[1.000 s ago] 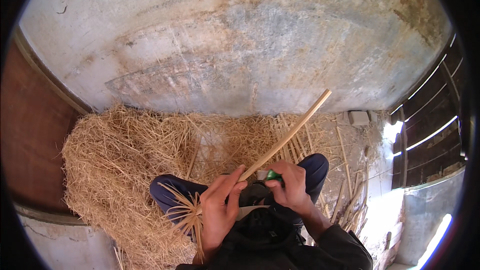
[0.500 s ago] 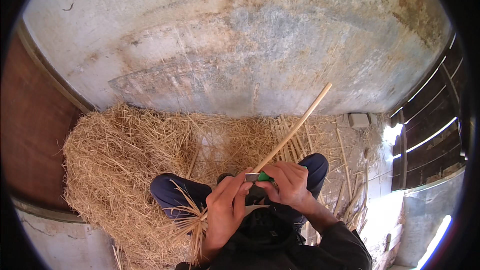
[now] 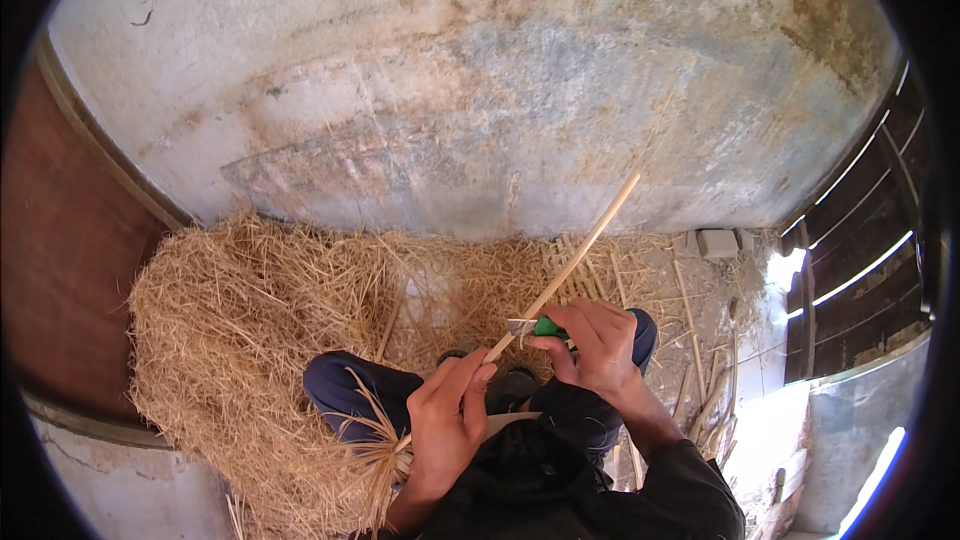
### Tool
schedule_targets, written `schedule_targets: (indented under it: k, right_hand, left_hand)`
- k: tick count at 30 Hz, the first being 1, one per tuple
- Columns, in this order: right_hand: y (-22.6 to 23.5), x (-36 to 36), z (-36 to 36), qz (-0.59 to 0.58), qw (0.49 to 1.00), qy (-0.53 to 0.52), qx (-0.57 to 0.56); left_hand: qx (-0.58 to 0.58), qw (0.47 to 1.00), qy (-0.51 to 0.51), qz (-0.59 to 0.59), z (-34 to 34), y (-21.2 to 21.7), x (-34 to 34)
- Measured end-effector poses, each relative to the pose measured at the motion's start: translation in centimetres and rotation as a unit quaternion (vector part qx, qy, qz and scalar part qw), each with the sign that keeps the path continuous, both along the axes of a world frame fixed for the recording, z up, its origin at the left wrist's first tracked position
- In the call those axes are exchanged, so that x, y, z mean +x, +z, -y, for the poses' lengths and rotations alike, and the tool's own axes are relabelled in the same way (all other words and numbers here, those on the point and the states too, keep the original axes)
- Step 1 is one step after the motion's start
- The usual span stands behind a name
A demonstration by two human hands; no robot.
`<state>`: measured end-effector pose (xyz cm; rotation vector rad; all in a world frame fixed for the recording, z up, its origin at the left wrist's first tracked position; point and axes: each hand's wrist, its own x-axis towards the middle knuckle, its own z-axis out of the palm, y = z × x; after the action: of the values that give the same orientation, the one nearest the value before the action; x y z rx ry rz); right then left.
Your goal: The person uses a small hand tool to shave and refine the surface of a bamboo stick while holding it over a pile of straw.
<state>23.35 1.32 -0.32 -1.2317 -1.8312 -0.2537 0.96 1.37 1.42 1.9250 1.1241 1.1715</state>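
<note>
The left hand (image 3: 447,425) is gripping a pale stick (image 3: 575,260) that is slanting up and rightward above the lap; curled strips (image 3: 372,443) are fanning out at its lower end; the right hand (image 3: 598,345) is gripping a green-handled knife (image 3: 551,328), whose blade is lying across the stick just above the left hand. The person is seemingly shaving the stick's surface; the next move is probably calling for a shallow blade angle, with the left fingers staying clear of the edge.

Below, straw (image 3: 240,320) is heaping along the floor's (image 3: 428,302) left edge; loose sticks (image 3: 704,395) are lying toward its right edge; a block (image 3: 717,244) is sitting near the far right corner; a stained wall (image 3: 480,90) is rising behind; daylight is coming through gaps in dark boards (image 3: 860,275) at right.
</note>
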Motion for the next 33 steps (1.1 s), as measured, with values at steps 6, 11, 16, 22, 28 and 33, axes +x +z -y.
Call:
schedule_targets:
  k: [6,11,16,22,28,33]
  right_hand:
    - [-1.0,2.2,-1.2,-0.045,0.997,-0.066,0.012]
    - [-0.3,12.5,-3.5,-0.240,0.921,-0.304,-0.031]
    - [-2.9,16.0,-2.8,-0.302,0.907,-0.280,-0.082]
    - [-4.2,8.1,0.0,-0.373,0.898,-0.171,-0.157]
    - [-3.7,2.5,1.3,-0.255,0.948,-0.023,-0.191]
    - [-7.7,0.3,0.1,-0.277,0.909,0.165,-0.265]
  left_hand:
    - [-0.019,1.000,0.003,-0.023,0.3,-0.4,-0.9]
    - [-0.060,0.998,0.008,-0.036,1.3,-1.5,-3.1]
    - [0.008,0.992,0.039,-0.122,-1.4,-3.2,-5.7]
    - [0.091,0.971,0.043,-0.218,-6.9,-4.5,-4.0]
    - [0.116,0.952,-0.084,-0.272,-8.0,-5.6,-1.9]
    - [0.138,0.936,-0.153,-0.286,-8.5,-5.3,-0.8]
